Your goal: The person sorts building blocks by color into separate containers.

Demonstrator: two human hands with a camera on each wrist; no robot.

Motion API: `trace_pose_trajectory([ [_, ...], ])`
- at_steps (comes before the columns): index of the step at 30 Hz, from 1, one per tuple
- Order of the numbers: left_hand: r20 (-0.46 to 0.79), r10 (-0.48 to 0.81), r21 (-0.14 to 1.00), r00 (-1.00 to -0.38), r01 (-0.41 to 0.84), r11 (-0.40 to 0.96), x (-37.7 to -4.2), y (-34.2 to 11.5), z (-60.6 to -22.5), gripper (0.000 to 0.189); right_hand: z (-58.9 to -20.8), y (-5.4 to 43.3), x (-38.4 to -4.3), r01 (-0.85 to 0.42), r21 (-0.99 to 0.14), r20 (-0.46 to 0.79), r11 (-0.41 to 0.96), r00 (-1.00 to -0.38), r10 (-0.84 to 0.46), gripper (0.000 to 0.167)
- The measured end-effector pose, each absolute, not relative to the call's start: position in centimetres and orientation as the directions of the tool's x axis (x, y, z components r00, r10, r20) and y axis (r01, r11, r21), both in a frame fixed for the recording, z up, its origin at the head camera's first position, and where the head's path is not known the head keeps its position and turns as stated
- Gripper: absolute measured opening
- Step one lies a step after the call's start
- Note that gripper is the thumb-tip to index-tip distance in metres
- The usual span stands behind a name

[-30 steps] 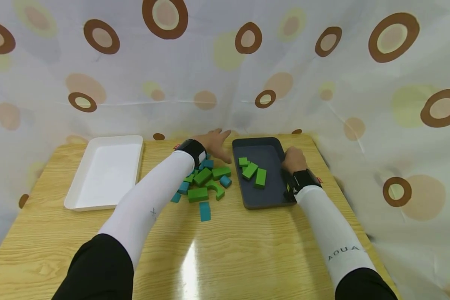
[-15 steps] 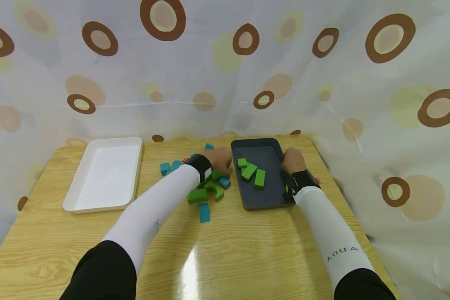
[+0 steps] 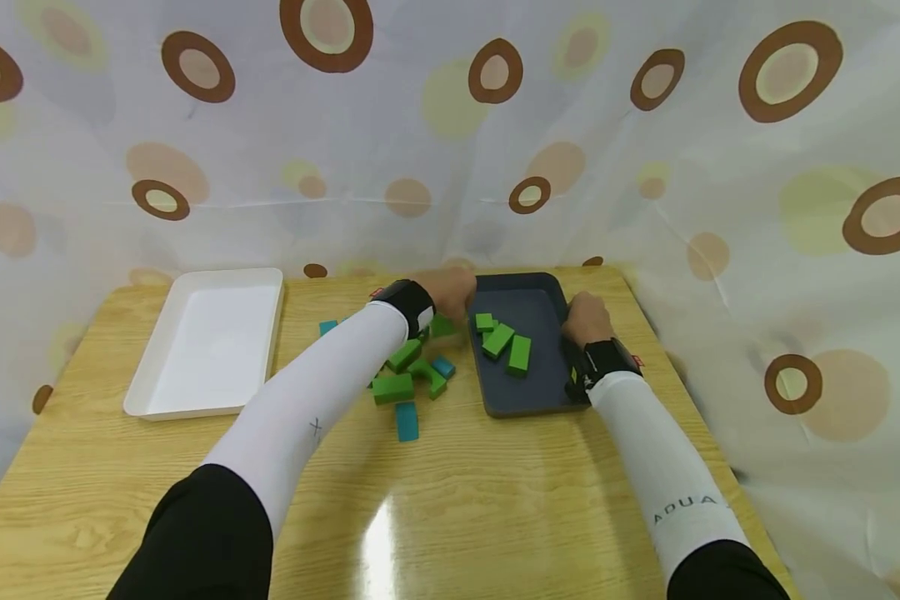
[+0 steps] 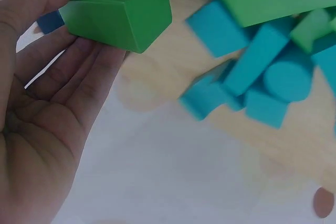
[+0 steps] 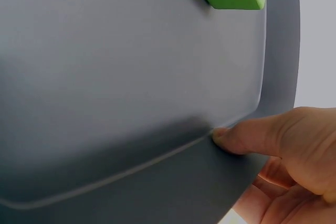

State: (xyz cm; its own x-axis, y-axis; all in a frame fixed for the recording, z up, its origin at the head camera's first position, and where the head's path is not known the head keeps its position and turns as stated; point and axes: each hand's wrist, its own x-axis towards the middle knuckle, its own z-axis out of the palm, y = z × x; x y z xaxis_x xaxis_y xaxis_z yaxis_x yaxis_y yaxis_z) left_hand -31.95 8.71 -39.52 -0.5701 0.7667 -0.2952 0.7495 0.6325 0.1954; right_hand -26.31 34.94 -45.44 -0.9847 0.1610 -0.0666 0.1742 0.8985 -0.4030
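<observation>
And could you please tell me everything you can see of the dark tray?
The dark tray is grey-black and rectangular, with rounded corners, low walls and a smooth, matt-looking surface, perhaps plastic. It sits on the wooden table, apparently level, with several green blocks lying toward its left side. The right hand grips its right wall, thumb on the inside. The left hand is by its far left corner; whether it touches the tray cannot be told.

So a light wood-grain table [image 3: 525, 508] is backed by a pale sheet [image 3: 270, 142], kinda retro, printed with brown rings [image 3: 747, 77] and faded peach dots [image 3: 408, 200].
</observation>
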Motion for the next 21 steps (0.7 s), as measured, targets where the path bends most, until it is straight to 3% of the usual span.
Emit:
trace_pose_trajectory([
  [4, -0.27, 0.78, 0.173, -0.565, 0.768, 0.616, -31.8, 10.1, -38.2, 0.011, -45.5, 35.0, -26.2, 0.182, -0.407, -0.069, 0.895, -0.983, 0.168, 0.04],
  [9, -0.248, 0.82, 0.221, -0.516, 0.794, 0.566, -31.1, 12.3, -37.7, 0.044, -45.4, 35.0, -26.3, 0.182, -0.399, -0.059, 0.899, -0.983, 0.173, 0.037],
  [12, -0.241, 0.848, 0.237, -0.473, 0.818, 0.523, -30.7, 13.7, -38.1, 0.049, -45.5, 35.0, -26.3, 0.199, -0.391, -0.067, 0.898, -0.98, 0.188, 0.035],
  [15, -0.244, 0.853, 0.218, -0.462, 0.831, 0.512, -30.4, 14.8, -38.7, 0.043, -45.6, 34.9, -26.4, 0.209, -0.389, -0.068, 0.897, -0.978, 0.198, 0.034],
  [19, -0.227, 0.847, 0.169, -0.48, 0.838, 0.52, -30.1, 15.7, -39.3, 0.014, -45.7, 35.0, -26.5, 0.187, -0.382, -0.047, 0.905, -0.982, 0.183, 0.035],
  [21, -0.216, 0.847, 0.15, -0.485, 0.841, 0.52, -29.9, 16.1, -39.3, 0.023, -45.8, 35.2, -26.5, 0.173, -0.374, -0.028, 0.911, -0.984, 0.175, 0.034],
])
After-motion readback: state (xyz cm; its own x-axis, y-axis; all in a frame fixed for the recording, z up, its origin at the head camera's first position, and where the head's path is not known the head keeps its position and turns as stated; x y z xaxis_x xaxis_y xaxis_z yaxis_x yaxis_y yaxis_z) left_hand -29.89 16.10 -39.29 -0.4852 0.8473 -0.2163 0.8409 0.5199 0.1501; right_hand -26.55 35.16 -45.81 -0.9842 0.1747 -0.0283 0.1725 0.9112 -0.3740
